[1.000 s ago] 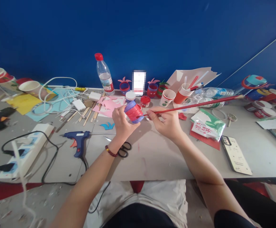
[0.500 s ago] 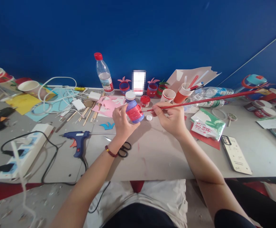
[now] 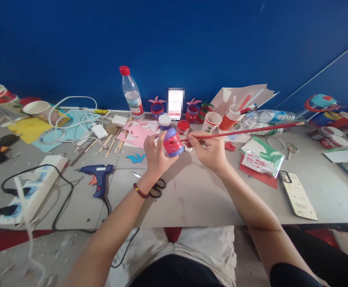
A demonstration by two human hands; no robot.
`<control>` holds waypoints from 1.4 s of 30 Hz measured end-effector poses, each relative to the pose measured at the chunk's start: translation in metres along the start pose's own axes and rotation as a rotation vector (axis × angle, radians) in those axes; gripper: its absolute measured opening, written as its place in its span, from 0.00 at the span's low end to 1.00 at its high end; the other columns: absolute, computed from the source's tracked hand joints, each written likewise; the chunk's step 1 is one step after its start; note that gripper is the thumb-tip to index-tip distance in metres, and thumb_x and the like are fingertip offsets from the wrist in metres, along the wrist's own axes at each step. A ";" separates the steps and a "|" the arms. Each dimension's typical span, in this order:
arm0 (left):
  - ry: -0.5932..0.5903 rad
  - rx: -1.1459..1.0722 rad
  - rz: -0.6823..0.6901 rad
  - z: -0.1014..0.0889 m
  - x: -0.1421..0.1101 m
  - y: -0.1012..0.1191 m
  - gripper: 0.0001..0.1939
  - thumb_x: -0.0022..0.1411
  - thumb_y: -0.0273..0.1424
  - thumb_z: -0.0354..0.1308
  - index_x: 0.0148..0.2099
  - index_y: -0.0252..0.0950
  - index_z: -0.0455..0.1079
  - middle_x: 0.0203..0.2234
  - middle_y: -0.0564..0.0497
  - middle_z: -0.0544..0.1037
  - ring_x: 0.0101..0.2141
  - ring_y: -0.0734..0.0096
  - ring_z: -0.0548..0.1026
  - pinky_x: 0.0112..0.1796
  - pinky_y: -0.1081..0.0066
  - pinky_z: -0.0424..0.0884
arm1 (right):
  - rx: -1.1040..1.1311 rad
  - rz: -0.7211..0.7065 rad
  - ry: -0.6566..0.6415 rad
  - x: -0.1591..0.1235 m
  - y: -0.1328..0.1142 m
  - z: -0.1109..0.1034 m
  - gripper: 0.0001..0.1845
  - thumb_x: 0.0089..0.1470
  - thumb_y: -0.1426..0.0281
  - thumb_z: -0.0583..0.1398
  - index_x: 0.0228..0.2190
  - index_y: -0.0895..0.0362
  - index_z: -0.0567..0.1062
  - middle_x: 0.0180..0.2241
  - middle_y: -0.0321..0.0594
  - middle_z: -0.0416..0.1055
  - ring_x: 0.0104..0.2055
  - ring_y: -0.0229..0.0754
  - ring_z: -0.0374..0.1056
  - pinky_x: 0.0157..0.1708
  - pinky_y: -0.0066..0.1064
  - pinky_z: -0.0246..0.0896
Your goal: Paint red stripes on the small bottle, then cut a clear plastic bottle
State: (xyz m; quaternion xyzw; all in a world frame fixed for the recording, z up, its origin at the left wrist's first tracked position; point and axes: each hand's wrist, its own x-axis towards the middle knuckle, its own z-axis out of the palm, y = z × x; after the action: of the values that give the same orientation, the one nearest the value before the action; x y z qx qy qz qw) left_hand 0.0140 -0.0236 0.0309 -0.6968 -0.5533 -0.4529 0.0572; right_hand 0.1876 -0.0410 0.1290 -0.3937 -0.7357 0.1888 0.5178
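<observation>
My left hand [image 3: 155,156] grips a small blue cup [image 3: 173,142] partly painted red, held tilted above the grey table [image 3: 197,195]. My right hand [image 3: 211,150] pinches a long red paintbrush [image 3: 245,131] near its front end, and the brush tip touches the cup's side. An open jar of red paint [image 3: 183,127] and a white-lidded jar [image 3: 164,121] stand just behind the cup. A small white cap [image 3: 188,148] lies under the brush.
A blue glue gun [image 3: 97,175] and black scissors [image 3: 156,187] lie left of my arms. A power strip [image 3: 33,191] with cables sits far left. A water bottle [image 3: 131,95], paper cups [image 3: 230,116], pink paper cutouts [image 3: 138,133] and a phone [image 3: 297,194] surround the work spot.
My right hand has brought the brush tip back from beside the paint jar onto the cup. My left hand has turned the cup slightly.
</observation>
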 end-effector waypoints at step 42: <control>-0.049 0.039 0.051 -0.002 -0.001 -0.001 0.45 0.45 0.35 0.70 0.66 0.38 0.62 0.46 0.41 0.67 0.51 0.50 0.66 0.56 0.51 0.62 | 0.115 0.176 -0.028 0.000 0.001 0.003 0.13 0.59 0.64 0.61 0.27 0.58 0.78 0.27 0.42 0.79 0.26 0.41 0.75 0.27 0.32 0.75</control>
State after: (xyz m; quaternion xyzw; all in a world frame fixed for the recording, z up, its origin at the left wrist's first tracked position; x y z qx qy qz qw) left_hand 0.0122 -0.0254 0.0314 -0.7203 -0.5452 -0.4232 0.0687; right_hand 0.1857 -0.0398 0.1269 -0.4236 -0.6934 0.2809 0.5107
